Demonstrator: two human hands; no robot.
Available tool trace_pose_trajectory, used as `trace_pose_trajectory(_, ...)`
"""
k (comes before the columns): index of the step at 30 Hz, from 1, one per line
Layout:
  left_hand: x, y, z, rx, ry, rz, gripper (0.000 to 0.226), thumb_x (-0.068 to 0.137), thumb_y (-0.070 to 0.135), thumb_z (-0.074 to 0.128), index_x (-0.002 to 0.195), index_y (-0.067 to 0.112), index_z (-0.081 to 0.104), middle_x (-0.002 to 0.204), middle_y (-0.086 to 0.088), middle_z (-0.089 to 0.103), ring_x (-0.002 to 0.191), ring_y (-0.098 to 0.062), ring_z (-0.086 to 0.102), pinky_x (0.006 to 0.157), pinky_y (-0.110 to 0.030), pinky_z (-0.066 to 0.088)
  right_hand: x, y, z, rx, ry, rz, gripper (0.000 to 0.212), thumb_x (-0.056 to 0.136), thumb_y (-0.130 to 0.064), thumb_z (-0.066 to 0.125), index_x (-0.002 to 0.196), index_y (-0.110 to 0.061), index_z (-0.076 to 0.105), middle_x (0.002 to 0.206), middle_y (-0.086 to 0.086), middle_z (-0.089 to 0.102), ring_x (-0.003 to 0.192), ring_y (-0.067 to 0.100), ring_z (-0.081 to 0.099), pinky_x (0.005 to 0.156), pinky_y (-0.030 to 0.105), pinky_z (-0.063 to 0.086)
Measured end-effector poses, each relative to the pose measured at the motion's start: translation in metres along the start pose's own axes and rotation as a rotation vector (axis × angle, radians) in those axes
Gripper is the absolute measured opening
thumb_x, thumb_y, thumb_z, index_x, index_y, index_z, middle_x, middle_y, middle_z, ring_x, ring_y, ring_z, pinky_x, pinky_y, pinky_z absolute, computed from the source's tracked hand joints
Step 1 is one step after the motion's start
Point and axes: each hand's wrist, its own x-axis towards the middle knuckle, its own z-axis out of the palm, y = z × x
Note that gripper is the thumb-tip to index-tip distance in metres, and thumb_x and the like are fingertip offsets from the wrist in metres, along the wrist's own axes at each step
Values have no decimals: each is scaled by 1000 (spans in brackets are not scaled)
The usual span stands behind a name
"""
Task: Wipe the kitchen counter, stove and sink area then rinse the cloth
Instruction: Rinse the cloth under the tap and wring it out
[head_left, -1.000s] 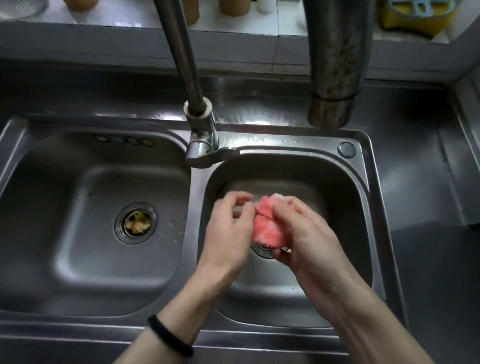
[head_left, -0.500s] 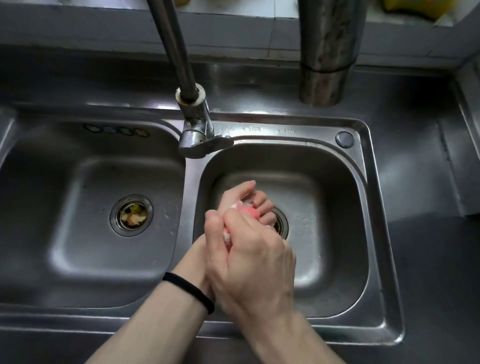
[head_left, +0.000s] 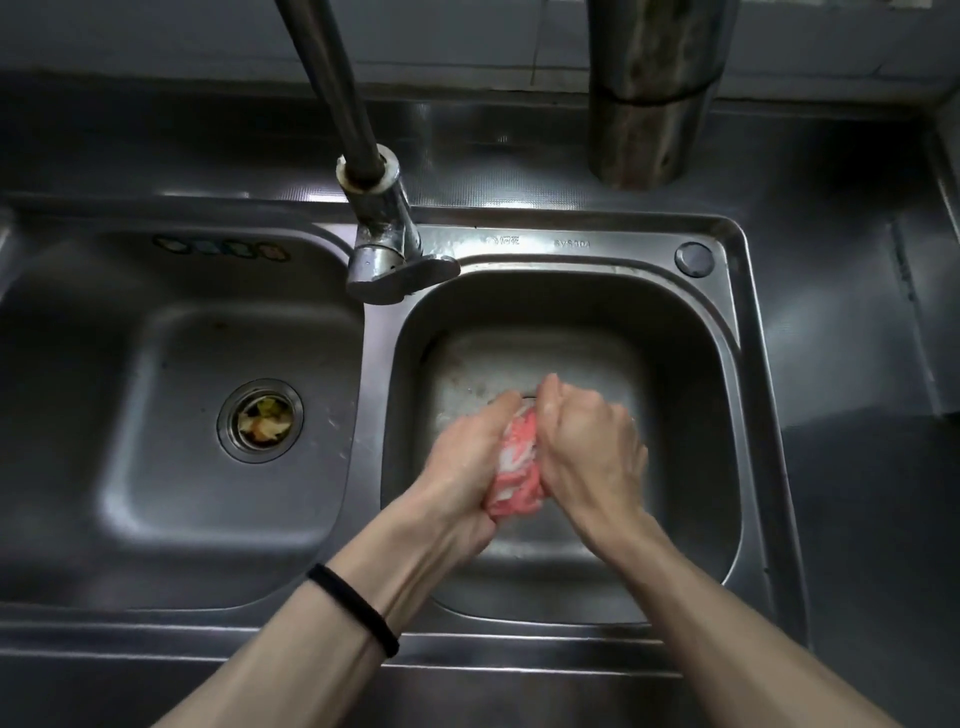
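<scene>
Where steel dips: bunched pink cloth (head_left: 517, 467).

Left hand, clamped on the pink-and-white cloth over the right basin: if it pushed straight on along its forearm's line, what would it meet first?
Past the pink-and-white cloth, the left hand would probably meet the right hand, which grips the other side. Depth is unclear.

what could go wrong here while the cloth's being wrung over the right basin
1. The pink cloth is squeezed between the left hand and right hand; a hard twist might spray water onto the counter.
2. Food scraps sit in the left basin's strainer; later rinsing may not clear them.
3. No water stream is visible from the faucet, so the cloth may stay dirty.
</scene>
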Motion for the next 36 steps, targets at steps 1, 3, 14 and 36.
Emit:
trace_pose_trajectory(1,0,0,0,21,-14,16,38,106,38,55,112,3,69,113,-25,73,88,-33,69,83,-45,60,4,1,-3,35,-38,42,55,107,-48,35,88,-12,71,93,22,74,91,47,67,75,46,50)
trace_pose_trajectory(3,-1,4,-1,29,-7,31,38,107,37,54,103,3,71,105,-23,76,79,-31,72,73,-39,61,12,9,-9,187,-84,92,55,106,-51,39,72,-12,60,82,17,72,84,42,66,73,44,50)
trace_pose_trajectory(14,-6,24,-50,150,-263,-128,39,78,-5,68,117,0,73,116,-24,73,98,-27,70,77,-35,66,48,32,-76,1048,-678,503,12,92,-23,75,96,-13,71,79,6,66,53,4,63,51,16,55)
trace_pose_trajectory(36,-9,17,-28,-144,-440,-296,63,84,47,59,123,-1,74,125,-23,72,111,-40,72,100,-52,57,-19,-8,-77,429,-125,-39,23,81,-30,84,97,-26,68,93,-6,73,86,9,70,84,40,58)
